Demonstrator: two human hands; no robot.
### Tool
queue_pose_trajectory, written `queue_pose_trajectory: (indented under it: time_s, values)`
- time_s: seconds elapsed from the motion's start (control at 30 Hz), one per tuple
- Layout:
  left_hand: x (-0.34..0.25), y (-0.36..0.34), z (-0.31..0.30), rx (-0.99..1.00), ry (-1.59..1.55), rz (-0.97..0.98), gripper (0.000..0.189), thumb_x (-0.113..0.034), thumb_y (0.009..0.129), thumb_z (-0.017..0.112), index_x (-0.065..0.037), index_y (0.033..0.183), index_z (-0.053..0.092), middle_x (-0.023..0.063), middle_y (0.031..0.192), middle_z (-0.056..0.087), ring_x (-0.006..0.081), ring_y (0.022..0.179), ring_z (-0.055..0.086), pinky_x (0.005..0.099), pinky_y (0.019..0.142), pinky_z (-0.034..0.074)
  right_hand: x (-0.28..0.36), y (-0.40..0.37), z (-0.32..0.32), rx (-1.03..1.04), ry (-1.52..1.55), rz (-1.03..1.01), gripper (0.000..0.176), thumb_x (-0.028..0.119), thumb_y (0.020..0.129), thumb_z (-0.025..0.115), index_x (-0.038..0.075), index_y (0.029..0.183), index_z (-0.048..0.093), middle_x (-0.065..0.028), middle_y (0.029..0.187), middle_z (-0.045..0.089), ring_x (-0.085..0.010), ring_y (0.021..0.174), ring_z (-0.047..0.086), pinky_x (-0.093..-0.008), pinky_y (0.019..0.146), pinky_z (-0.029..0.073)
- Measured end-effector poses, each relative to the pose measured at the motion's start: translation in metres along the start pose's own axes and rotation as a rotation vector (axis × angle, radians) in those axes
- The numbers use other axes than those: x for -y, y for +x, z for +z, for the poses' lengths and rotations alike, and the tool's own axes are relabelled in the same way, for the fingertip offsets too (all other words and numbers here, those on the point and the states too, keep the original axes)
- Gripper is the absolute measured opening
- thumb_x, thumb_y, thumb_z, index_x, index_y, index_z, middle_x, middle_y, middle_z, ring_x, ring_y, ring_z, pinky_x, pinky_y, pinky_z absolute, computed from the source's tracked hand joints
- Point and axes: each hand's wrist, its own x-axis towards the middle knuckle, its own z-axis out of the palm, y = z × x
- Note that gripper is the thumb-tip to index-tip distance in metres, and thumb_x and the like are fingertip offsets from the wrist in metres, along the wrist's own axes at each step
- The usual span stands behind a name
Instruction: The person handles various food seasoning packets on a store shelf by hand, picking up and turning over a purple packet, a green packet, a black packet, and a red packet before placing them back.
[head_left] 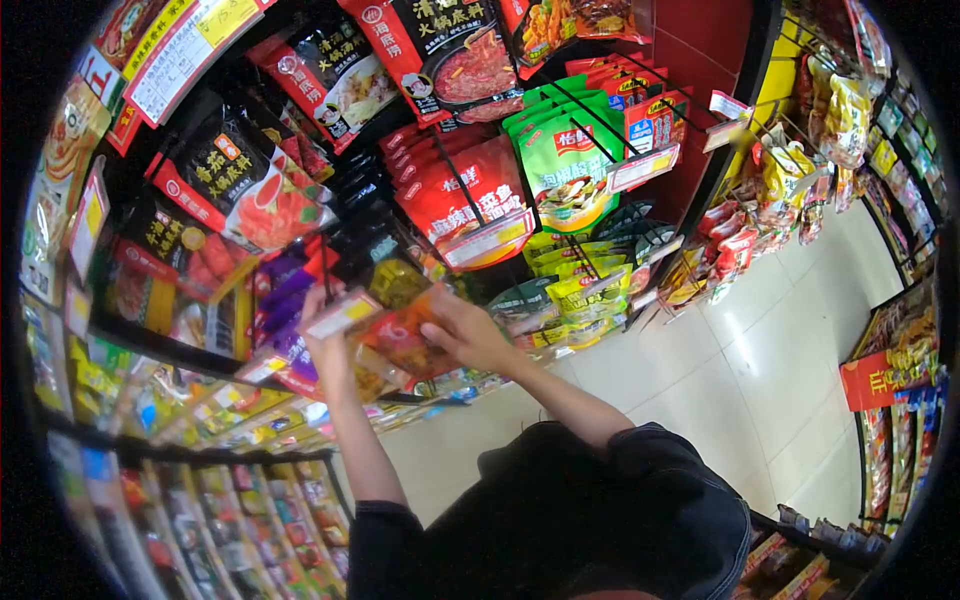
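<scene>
My right hand (470,336) grips the edge of a clear-and-orange food packet (402,332), its thumb lying across the front. The packet hangs in front of the rack, beside a price tag (343,314) at the end of a hook. My left hand (322,338) is raised at that tag, its fingers blurred and partly hidden behind it. Purple packets (285,312) hang just left of my left hand. Behind the held packet is a dark packet with a yellowish picture (400,282). Above my right hand hang red seasoning packets (465,195).
Green packets (568,160) and yellow packets (590,295) hang on hooks to the right, with price tags jutting out. Black hotpot-base packets (450,60) hang above. A tiled floor (740,350) runs between this rack and the shelves on the right. More shelves (230,510) stand at lower left.
</scene>
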Motion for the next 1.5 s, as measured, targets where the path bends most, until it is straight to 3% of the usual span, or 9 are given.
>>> queue_pose_trajectory:
  time_s: [0.6, 0.7, 1.0, 1.1, 1.23, 1.27, 1.37, 1.4, 1.5]
  values:
    - [0.003, -0.005, -0.009, 0.048, -0.071, -0.037, 0.03, -0.013, 0.084, 0.071, 0.0, 0.111, 0.065, 0.0058, 0.104, 0.068, 0.0139, 0.094, 0.064, 0.0283, 0.086, 0.051, -0.014, -0.001, 0.0, 0.002, 0.052, -0.013, 0.034, 0.031, 0.1, 0.059, 0.001, 0.115, 0.056, -0.0251, 0.111, 0.059, -0.0465, 0.105, 0.058, -0.0499, 0.088, 0.049]
    - [0.013, -0.007, -0.01, 0.01, -0.139, -0.118, 0.028, -0.016, 0.088, 0.069, -0.001, 0.11, 0.065, 0.0047, 0.104, 0.068, 0.0131, 0.094, 0.063, 0.0276, 0.086, 0.05, -0.015, -0.004, 0.003, -0.037, 0.038, 0.003, 0.032, 0.023, 0.099, 0.058, 0.002, 0.123, 0.058, -0.0218, 0.118, 0.059, -0.0426, 0.111, 0.058, -0.0442, 0.096, 0.047]
    - [0.013, 0.01, 0.005, 0.037, 0.014, -0.038, 0.018, 0.0, 0.085, 0.07, -0.001, 0.103, 0.065, 0.0025, 0.098, 0.064, 0.0105, 0.098, 0.059, 0.0264, 0.087, 0.048, -0.027, 0.005, -0.001, -0.008, 0.051, 0.01, 0.035, 0.024, 0.099, 0.059, 0.004, 0.129, 0.056, -0.0241, 0.121, 0.06, -0.045, 0.11, 0.059, -0.0489, 0.09, 0.049]
    - [0.015, 0.01, 0.019, -0.013, -0.028, 0.107, 0.019, 0.006, 0.083, 0.068, 0.001, 0.101, 0.063, 0.0037, 0.1, 0.063, 0.01, 0.096, 0.059, 0.026, 0.088, 0.047, -0.028, 0.014, 0.006, -0.065, 0.065, 0.061, 0.026, 0.016, 0.096, 0.061, 0.001, 0.118, 0.057, -0.0237, 0.105, 0.06, -0.0457, 0.1, 0.059, -0.0462, 0.085, 0.049]
    - [0.018, 0.0, 0.038, -0.159, 0.231, 0.254, 0.022, 0.012, 0.084, 0.059, 0.004, 0.104, 0.061, 0.0088, 0.107, 0.063, 0.0161, 0.105, 0.061, 0.031, 0.095, 0.049, -0.034, 0.031, 0.02, -0.192, -0.076, 0.109, 0.022, 0.015, 0.095, 0.06, 0.001, 0.112, 0.058, -0.0235, 0.099, 0.062, -0.047, 0.093, 0.061, -0.0508, 0.077, 0.049]
    - [0.014, -0.009, 0.048, -0.204, 0.064, 0.229, 0.027, 0.009, 0.087, 0.057, 0.005, 0.114, 0.059, 0.0136, 0.11, 0.063, 0.0264, 0.117, 0.058, 0.042, 0.101, 0.046, -0.033, 0.033, 0.025, -0.223, -0.091, 0.125, 0.019, 0.014, 0.095, 0.06, 0.001, 0.109, 0.059, -0.0234, 0.097, 0.063, -0.0468, 0.091, 0.062, -0.0524, 0.074, 0.049]
    - [0.01, -0.036, 0.053, -0.274, 0.864, 0.462, 0.033, 0.002, 0.09, 0.058, 0.006, 0.123, 0.055, 0.0201, 0.117, 0.062, 0.0377, 0.128, 0.049, 0.0516, 0.108, 0.037, -0.042, 0.037, 0.034, -0.283, -0.156, 0.061, 0.02, 0.015, 0.094, 0.061, 0.002, 0.109, 0.06, -0.0233, 0.097, 0.063, -0.0462, 0.09, 0.062, -0.0517, 0.074, 0.05]
    - [0.015, -0.049, 0.056, -0.272, 0.765, 0.425, 0.039, -0.007, 0.093, 0.059, 0.005, 0.129, 0.054, 0.028, 0.13, 0.054, 0.0478, 0.132, 0.039, 0.0568, 0.111, 0.029, -0.042, 0.04, 0.035, -0.279, -0.181, 0.104, 0.019, 0.016, 0.094, 0.062, 0.002, 0.107, 0.061, -0.0236, 0.096, 0.064, -0.0464, 0.09, 0.062, -0.0516, 0.074, 0.05]
    - [0.031, -0.074, 0.054, -0.225, 0.763, 0.354, 0.058, -0.011, 0.09, 0.063, 0.001, 0.145, 0.046, 0.034, 0.151, 0.029, 0.05, 0.135, 0.035, 0.0547, 0.114, 0.027, -0.042, 0.048, 0.038, -0.264, -0.196, 0.19, 0.017, 0.016, 0.094, 0.062, 0.002, 0.105, 0.063, -0.0239, 0.094, 0.065, -0.0462, 0.09, 0.063, -0.0511, 0.075, 0.05]
